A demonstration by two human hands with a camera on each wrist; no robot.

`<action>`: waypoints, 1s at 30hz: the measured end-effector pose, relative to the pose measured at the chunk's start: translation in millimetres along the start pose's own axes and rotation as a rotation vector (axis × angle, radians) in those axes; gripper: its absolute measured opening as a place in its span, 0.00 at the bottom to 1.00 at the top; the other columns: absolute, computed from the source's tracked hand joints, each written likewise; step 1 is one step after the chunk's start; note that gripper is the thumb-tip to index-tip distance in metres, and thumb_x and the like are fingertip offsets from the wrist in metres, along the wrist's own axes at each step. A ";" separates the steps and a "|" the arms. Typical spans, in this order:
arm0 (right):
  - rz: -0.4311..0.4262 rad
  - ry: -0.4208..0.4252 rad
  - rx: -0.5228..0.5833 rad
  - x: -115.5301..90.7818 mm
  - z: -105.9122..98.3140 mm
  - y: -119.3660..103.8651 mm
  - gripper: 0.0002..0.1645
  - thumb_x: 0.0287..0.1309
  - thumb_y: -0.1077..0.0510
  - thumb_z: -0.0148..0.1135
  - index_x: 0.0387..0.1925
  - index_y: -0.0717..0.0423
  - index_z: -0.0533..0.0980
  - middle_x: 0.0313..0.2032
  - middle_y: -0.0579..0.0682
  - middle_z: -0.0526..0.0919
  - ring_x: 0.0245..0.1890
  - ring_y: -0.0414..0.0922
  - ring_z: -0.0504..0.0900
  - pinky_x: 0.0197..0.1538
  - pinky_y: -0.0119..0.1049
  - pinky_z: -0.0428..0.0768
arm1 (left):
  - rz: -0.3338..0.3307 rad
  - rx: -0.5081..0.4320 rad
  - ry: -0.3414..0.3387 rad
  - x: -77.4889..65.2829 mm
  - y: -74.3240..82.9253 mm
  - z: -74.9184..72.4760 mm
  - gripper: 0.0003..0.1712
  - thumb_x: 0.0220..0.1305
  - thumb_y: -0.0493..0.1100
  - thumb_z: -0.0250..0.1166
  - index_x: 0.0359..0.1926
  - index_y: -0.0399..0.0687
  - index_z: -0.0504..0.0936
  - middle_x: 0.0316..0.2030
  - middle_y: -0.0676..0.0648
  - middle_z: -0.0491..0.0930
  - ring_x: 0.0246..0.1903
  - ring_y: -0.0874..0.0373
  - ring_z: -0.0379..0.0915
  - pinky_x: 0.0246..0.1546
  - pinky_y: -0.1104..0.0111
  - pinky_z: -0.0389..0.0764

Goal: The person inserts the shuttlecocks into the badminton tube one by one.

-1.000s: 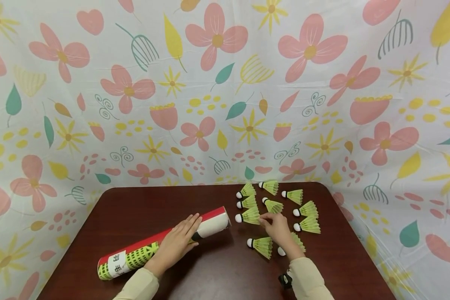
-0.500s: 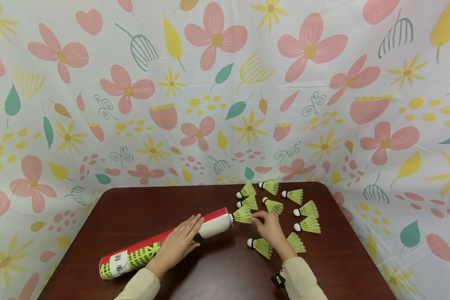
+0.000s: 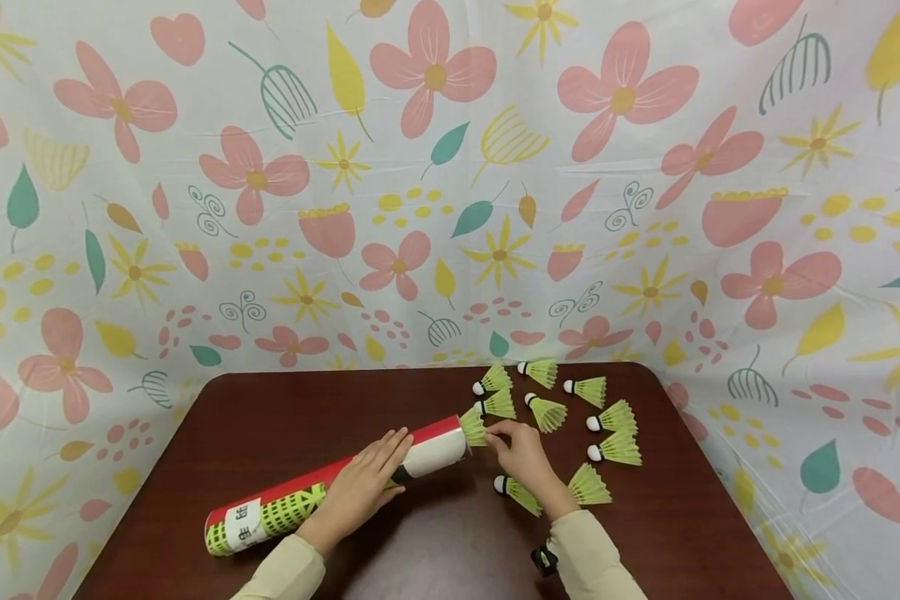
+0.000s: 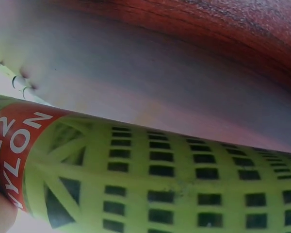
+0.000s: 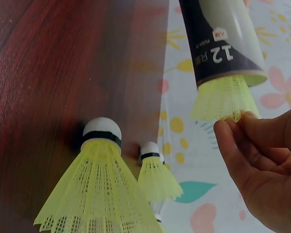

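Observation:
A long red, white and yellow-green shuttlecock tube (image 3: 438, 450) lies slantwise on the table. My left hand (image 3: 363, 483) holds it around the middle, fingers laid over the top and thumb on the near side. Its yellow-green side (image 4: 184, 179) fills the lower left wrist view. At the tube's right end, a yellow shuttlecock (image 3: 472, 425) sits cork-first inside the mouth, with part of its skirt sticking out. My right hand (image 3: 525, 458) pinches the rim of that skirt between thumb and fingertips. In the right wrist view the cork is hidden inside the tube.
Several yellow shuttlecocks with white corks lie across the table's right side, one (image 3: 546, 412) beyond my right hand and one (image 3: 516, 493) just in front of it. Another (image 3: 589, 485) lies partly behind my forearm. A floral curtain (image 3: 420, 208) hangs behind the dark red table (image 3: 307, 400).
My right hand has moved left with the shuttlecock, from the table to the tube's mouth and then partway in. My left hand and the tube have shifted slightly right.

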State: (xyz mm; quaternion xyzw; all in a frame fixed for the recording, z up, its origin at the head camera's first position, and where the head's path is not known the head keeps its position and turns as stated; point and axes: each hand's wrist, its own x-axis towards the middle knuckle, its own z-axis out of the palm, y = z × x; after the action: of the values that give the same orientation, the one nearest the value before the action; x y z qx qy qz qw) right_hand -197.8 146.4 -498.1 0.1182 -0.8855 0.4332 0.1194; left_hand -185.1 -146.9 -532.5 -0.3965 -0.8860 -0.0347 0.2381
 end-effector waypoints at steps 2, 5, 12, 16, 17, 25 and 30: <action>-0.004 -0.001 0.000 0.4 1.7 -1.7 0.05 0.57 0.67 0.65 0.34 0.61 0.84 0.31 0.50 0.86 0.30 0.45 0.82 0.33 0.36 0.80 | 0.001 -0.007 0.007 1.2 0.1 -0.9 0.49 0.53 0.50 0.74 0.71 0.41 0.60 0.70 0.42 0.60 0.67 0.48 0.61 0.63 0.59 0.68; -0.001 0.003 0.001 0.6 4.4 -4.0 0.05 0.56 0.67 0.65 0.34 0.60 0.84 0.32 0.50 0.86 0.32 0.45 0.83 0.34 0.36 0.80 | 0.003 -0.008 0.018 2.1 0.1 -1.9 0.49 0.53 0.50 0.74 0.71 0.41 0.61 0.70 0.42 0.61 0.66 0.48 0.62 0.62 0.59 0.69; -0.021 0.015 -0.002 -0.1 9.6 -6.3 0.04 0.55 0.66 0.66 0.32 0.57 0.84 0.32 0.49 0.86 0.29 0.42 0.82 0.30 0.32 0.78 | 0.002 0.007 0.014 2.3 0.0 -1.6 0.49 0.53 0.51 0.74 0.71 0.41 0.61 0.69 0.42 0.62 0.66 0.48 0.62 0.62 0.60 0.69; -0.058 0.023 0.000 -0.9 12.1 -5.5 0.03 0.55 0.66 0.67 0.32 0.58 0.84 0.30 0.49 0.86 0.28 0.42 0.82 0.30 0.32 0.79 | 0.004 0.001 0.020 3.2 0.3 -1.8 0.49 0.53 0.51 0.74 0.71 0.41 0.61 0.69 0.41 0.62 0.65 0.47 0.63 0.62 0.59 0.69; -0.061 0.022 0.004 -0.8 12.9 -5.3 0.03 0.54 0.66 0.67 0.32 0.58 0.84 0.30 0.48 0.86 0.28 0.41 0.82 0.30 0.32 0.79 | 0.007 -0.002 0.023 3.5 0.2 -2.0 0.49 0.53 0.51 0.74 0.71 0.41 0.61 0.69 0.41 0.63 0.65 0.47 0.63 0.62 0.59 0.69; -0.068 0.016 0.005 -0.4 18.4 -4.6 0.03 0.53 0.66 0.68 0.31 0.57 0.84 0.30 0.50 0.86 0.32 0.43 0.83 0.33 0.33 0.79 | 0.007 0.016 0.017 2.7 1.6 -3.2 0.49 0.53 0.51 0.74 0.71 0.40 0.61 0.69 0.42 0.62 0.66 0.49 0.62 0.62 0.60 0.69; -0.080 0.018 -0.002 -0.7 20.5 -6.1 0.05 0.52 0.68 0.68 0.30 0.57 0.84 0.31 0.50 0.86 0.33 0.45 0.83 0.34 0.35 0.80 | 0.002 0.017 0.002 1.5 1.9 -3.5 0.49 0.54 0.52 0.73 0.71 0.41 0.60 0.70 0.42 0.61 0.67 0.49 0.61 0.63 0.60 0.68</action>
State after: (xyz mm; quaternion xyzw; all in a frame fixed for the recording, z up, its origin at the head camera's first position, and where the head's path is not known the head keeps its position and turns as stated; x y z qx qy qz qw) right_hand -197.5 126.5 -506.0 0.1495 -0.8794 0.4283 0.1446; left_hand -183.2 -145.5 -529.0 -0.3954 -0.8855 -0.0272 0.2425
